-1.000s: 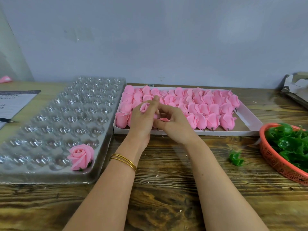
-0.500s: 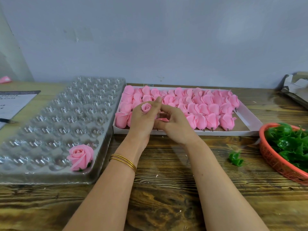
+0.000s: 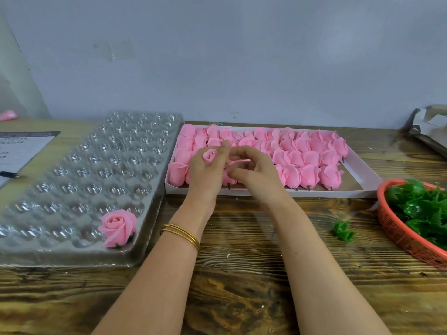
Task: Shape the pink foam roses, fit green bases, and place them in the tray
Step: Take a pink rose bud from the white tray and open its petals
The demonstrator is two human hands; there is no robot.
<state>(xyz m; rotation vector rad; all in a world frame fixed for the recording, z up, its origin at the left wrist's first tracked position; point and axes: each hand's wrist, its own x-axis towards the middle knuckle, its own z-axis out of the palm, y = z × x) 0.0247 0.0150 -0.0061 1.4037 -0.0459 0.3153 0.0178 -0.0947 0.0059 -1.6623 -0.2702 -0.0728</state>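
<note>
Hands at work above a wooden table (image 3: 242,286), seen from the worker's side. The left hand (image 3: 205,175), with gold bangles (image 3: 181,234) on its wrist, is curled round a small pink rosebud (image 3: 209,155) and holds it upright over the near left corner of the cardboard box (image 3: 266,192). The right hand (image 3: 256,172) sits just beside it, fingers bent, thumb and forefinger pinching a loose pink petal (image 3: 239,162) next to the bud; whether that petal is joined to the bud cannot be told.

The box holds rows of unshaped pink foam roses (image 3: 304,155), several with short dark stems showing along the front row. To its left lies the clear plastic tray (image 3: 84,165) of round cells. One finished rose (image 3: 118,226) sits in the tray's near right corner, with green showing under it.

At the right edge stands a red basket (image 3: 396,234) filled with green bases (image 3: 420,209). A single green base (image 3: 342,229) lies on the table between basket and right forearm. A printed sheet (image 3: 21,148) and a pen (image 3: 11,175) lie at far left.
</note>
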